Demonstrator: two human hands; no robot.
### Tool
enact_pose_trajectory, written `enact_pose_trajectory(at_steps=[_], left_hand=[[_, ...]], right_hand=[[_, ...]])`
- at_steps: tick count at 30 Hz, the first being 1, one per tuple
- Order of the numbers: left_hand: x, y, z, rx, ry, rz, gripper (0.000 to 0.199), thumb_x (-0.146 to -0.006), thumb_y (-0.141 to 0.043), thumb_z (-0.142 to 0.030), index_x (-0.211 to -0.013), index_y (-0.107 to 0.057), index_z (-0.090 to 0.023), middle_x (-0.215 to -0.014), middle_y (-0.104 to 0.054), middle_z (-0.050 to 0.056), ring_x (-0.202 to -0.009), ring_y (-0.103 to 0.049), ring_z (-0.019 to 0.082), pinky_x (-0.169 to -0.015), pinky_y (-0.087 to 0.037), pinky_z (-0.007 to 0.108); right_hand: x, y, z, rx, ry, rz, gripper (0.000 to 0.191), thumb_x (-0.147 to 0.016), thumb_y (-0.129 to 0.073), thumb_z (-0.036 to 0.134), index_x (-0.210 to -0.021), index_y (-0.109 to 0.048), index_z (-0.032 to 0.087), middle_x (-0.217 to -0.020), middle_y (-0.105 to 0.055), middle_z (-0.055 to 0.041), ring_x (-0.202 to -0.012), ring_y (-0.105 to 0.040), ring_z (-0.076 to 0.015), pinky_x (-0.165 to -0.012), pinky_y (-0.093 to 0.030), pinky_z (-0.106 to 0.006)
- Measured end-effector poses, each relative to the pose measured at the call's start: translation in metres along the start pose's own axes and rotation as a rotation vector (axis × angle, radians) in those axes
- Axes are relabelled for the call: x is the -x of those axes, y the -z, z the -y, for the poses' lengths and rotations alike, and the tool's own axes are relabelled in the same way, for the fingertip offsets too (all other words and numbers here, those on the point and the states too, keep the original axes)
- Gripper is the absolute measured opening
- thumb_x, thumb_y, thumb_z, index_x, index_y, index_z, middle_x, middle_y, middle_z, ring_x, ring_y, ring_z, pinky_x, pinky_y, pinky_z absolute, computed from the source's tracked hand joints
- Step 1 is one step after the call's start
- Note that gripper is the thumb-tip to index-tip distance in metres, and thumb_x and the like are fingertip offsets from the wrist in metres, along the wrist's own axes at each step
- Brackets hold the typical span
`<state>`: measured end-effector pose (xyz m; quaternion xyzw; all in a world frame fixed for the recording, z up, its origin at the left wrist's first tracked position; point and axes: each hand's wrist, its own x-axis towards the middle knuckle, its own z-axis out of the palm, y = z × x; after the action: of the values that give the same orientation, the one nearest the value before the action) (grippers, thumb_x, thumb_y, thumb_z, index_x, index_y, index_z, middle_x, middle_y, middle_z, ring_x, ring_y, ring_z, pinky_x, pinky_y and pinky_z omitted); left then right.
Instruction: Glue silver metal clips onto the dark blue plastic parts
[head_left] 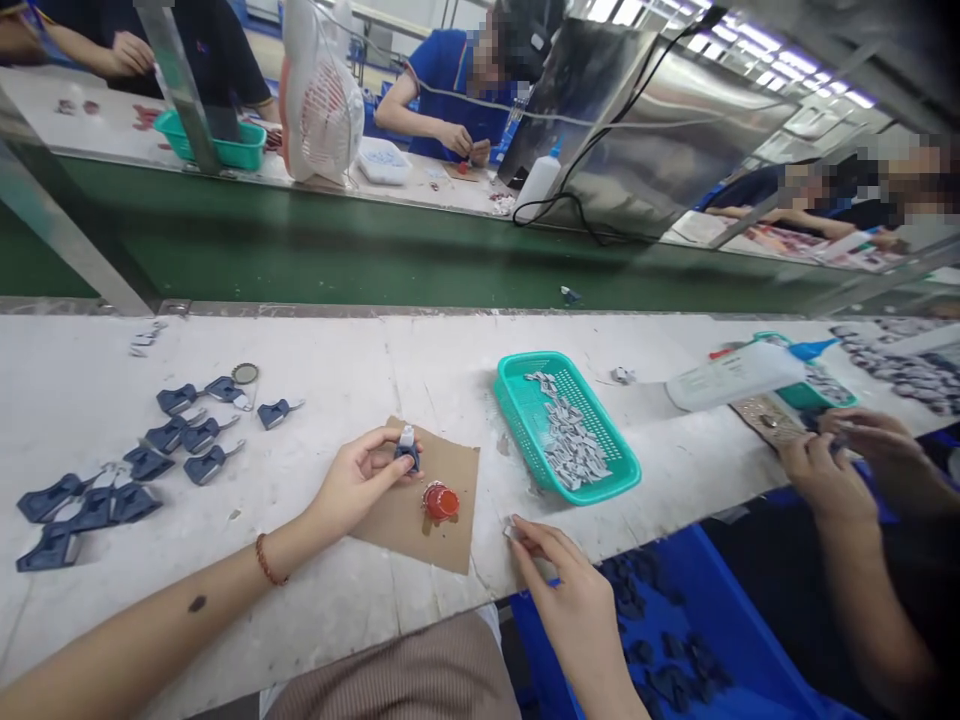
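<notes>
My left hand (367,468) is closed on a dark blue plastic part (406,452) with a light grey tip pointing up, held over a brown cardboard piece (454,548). On that cardboard, close to this hand, sits a small red cap (441,502) with brownish stains around it. My right hand (566,580) pinches a small light grey piece (510,530) between thumb and fingertip, just right of the cardboard. Beyond it stands a green perforated basket (517,440) holding many small grey pieces (574,440). Several blue parts with grey tips (201,435) lie to the left.
A blue bin (720,590) with dark parts is below the table edge at right. A white bottle with blue nozzle (735,375) lies beyond the basket. A co-worker's hands (832,460) are at far right. A metal post (82,220) rises at left.
</notes>
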<state>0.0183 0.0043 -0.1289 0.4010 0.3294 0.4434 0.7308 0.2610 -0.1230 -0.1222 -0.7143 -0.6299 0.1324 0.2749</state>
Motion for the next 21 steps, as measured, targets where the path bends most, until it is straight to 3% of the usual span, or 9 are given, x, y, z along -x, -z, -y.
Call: enact_pose_trajectory(at_steps=[6, 14, 21], left_hand=[[0.002, 0.001, 0.004, -0.012, -0.022, 0.003, 0.021, -0.079, -0.074, -0.032, -0.094, -0.068, -0.019, -0.096, -0.070, 0.004, -0.086, -0.068, 0.016, -0.088, -0.060, 0.035], [0.001, 0.000, 0.002, -0.045, -0.045, -0.013, 0.024, -0.076, -0.076, -0.033, -0.093, -0.068, -0.018, -0.096, -0.073, 0.006, -0.088, -0.069, 0.020, -0.088, -0.059, 0.038], [0.001, 0.001, 0.003, -0.052, -0.045, -0.014, 0.022, -0.077, -0.074, -0.030, -0.095, -0.069, -0.018, -0.098, -0.073, 0.006, -0.089, -0.070, 0.019, -0.088, -0.058, 0.036]], right_hand=[[-0.019, 0.009, 0.011, -0.078, -0.034, 0.120, 0.019, -0.089, -0.058, 0.032, -0.088, -0.073, 0.022, -0.092, -0.072, -0.0081, -0.074, -0.069, -0.0211, -0.073, -0.058, -0.035], [-0.056, 0.004, 0.068, -0.245, 0.162, 0.219, 0.013, -0.091, -0.061, 0.028, -0.091, -0.073, 0.023, -0.089, -0.071, -0.0059, -0.084, -0.067, -0.0206, -0.074, -0.054, -0.032], [-0.061, -0.009, 0.070, -0.210, 0.242, 0.253, 0.017, -0.093, -0.057, 0.027, -0.084, -0.072, 0.023, -0.086, -0.068, -0.0069, -0.082, -0.066, -0.0207, -0.077, -0.054, -0.034]])
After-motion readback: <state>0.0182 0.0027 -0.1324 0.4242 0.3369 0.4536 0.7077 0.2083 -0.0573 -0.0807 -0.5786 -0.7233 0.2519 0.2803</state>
